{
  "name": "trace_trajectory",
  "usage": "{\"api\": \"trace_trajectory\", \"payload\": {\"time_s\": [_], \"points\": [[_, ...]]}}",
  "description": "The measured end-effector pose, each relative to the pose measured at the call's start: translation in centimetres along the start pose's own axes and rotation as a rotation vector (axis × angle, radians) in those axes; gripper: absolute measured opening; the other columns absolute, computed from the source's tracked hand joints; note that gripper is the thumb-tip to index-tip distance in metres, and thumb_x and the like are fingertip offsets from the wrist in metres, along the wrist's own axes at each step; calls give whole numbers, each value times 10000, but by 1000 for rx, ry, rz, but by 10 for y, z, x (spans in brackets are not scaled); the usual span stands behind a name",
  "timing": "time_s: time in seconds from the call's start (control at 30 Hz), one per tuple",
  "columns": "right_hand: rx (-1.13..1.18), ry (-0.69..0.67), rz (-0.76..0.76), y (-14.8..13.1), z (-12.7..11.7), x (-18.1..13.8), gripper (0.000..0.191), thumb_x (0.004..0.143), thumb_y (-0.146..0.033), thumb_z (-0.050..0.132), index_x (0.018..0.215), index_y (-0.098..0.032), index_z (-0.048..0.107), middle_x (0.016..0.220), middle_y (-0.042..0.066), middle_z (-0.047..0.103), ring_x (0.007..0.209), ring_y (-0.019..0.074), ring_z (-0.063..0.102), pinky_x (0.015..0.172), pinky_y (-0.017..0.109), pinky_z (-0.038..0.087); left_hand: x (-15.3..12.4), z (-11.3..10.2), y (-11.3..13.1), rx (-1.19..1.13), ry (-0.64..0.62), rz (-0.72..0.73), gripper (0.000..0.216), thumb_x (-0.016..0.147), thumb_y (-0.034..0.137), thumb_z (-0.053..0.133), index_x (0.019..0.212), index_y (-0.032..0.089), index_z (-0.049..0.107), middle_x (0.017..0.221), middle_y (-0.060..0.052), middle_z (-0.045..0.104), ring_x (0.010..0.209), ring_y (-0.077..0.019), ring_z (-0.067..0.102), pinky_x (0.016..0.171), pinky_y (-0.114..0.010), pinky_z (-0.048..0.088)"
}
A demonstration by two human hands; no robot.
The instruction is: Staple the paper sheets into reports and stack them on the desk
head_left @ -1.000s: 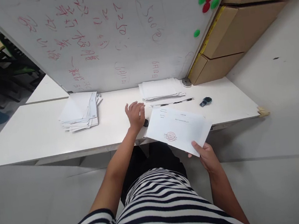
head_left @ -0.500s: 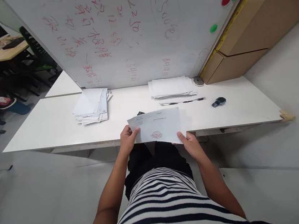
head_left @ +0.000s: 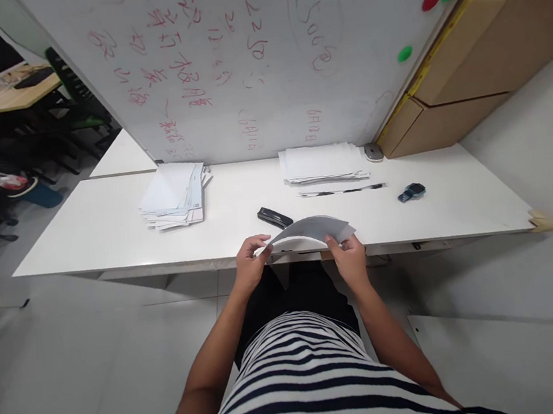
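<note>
Both of my hands grip one white paper sheet (head_left: 309, 230) at the near edge of the white table (head_left: 83, 237). My left hand (head_left: 250, 260) pinches its left end and my right hand (head_left: 349, 258) pinches its right end. The sheet arches upward between them, its underside turned toward me. Just beyond it on the table lies a black stapler (head_left: 274, 217).
An untidy paper stack (head_left: 174, 194) lies at the back left, a neater paper stack (head_left: 324, 162) at the back right with a pen (head_left: 342, 190) in front. A small dark blue object (head_left: 411, 192) lies further right. A whiteboard (head_left: 237, 50) stands behind; cardboard boxes (head_left: 461, 70) on the right.
My left hand left the table and took the sheet's left end. Both hands brought the sheet to the table's near edge and bent it into an arch, uncovering the stapler.
</note>
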State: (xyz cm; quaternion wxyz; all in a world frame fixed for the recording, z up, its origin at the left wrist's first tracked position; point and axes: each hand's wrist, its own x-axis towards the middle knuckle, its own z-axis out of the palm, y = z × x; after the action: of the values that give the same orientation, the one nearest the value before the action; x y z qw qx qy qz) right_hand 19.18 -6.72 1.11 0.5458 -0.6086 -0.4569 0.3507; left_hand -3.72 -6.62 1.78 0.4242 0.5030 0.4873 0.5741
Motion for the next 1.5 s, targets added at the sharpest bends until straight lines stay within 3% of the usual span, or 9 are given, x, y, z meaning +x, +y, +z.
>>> {"api": "trace_trajectory", "payload": {"time_s": [0.17, 0.27, 0.47, 0.6, 0.8, 1.0, 1.17, 1.33, 1.5], "points": [[139, -56, 43, 7, 3, -2, 401, 757, -438, 680, 1050, -170, 633, 1039, 83, 697, 978, 232, 633, 913, 399, 464, 1, 3, 1, -39, -79, -44, 246, 782, 348, 688, 814, 199, 495, 1081, -69, 659, 1062, -201, 599, 929, -371, 446], [188, -54, 36, 7, 2, -1, 458, 753, -423, 692, 1135, -186, 600, 1124, 94, 672, 1030, 229, 622, 927, 388, 463, 6, 1, 1, -54, -151, -69, 258, 780, 343, 695, 909, 200, 523, 1111, -74, 656, 1090, -208, 593, 924, -364, 454], [220, -129, 28, 11, 1, 2, 508, 740, -429, 699, 1173, -205, 558, 1168, 94, 651, 1066, 229, 607, 946, 391, 462, 26, -15, 2, 134, -259, -133, 432, 735, 427, 721, 1078, 180, 631, 1154, -92, 653, 1074, -241, 602, 928, -365, 469], [274, -191, 26, 14, 0, 2, 470, 745, -407, 704, 1149, -212, 562, 1174, 93, 649, 1082, 227, 602, 972, 400, 445, 33, -19, 1, 182, -275, -203, 501, 700, 463, 737, 1099, 176, 640, 1118, -85, 682, 1045, -260, 622, 904, -388, 494], [265, -197, 61, 19, -3, 1, 410, 751, -430, 701, 1079, -199, 617, 1093, 85, 693, 1021, 230, 626, 944, 403, 460, 31, -14, 0, 163, -196, -214, 402, 694, 471, 732, 932, 148, 699, 958, -78, 720, 918, -256, 656, 820, -376, 515], [67, -230, 169, 25, -5, -3, 422, 718, -509, 704, 914, -134, 704, 974, 106, 733, 941, 277, 655, 875, 420, 485, 31, -14, -4, 138, -264, -299, 453, 646, 480, 764, 934, 137, 691, 973, -87, 714, 915, -260, 652, 808, -375, 520], [-52, -264, 208, 4, -14, -6, 460, 748, -534, 668, 1000, -151, 708, 1057, 103, 721, 985, 292, 652, 844, 409, 511, 25, -11, 12, 58, -311, -435, 506, 735, 528, 686, 1068, 148, 660, 1089, -117, 695, 955, -281, 654, 785, -401, 538], [88, -255, 302, -5, -29, -12, 463, 699, -526, 731, 1000, -175, 720, 1036, 95, 728, 924, 304, 673, 793, 428, 541, 16, -10, 37, 34, -319, -439, 496, 745, 527, 683, 1077, 159, 661, 1060, -107, 706, 933, -286, 663, 750, -397, 552], [192, -233, 359, 4, -32, -19, 443, 666, -507, 770, 961, -179, 729, 1000, 86, 737, 868, 293, 686, 762, 424, 553, 12, -8, 39, 42, -292, -473, 510, 731, 539, 694, 1048, 140, 666, 1035, -121, 711, 883, -286, 674, 703, -394, 560]]}}
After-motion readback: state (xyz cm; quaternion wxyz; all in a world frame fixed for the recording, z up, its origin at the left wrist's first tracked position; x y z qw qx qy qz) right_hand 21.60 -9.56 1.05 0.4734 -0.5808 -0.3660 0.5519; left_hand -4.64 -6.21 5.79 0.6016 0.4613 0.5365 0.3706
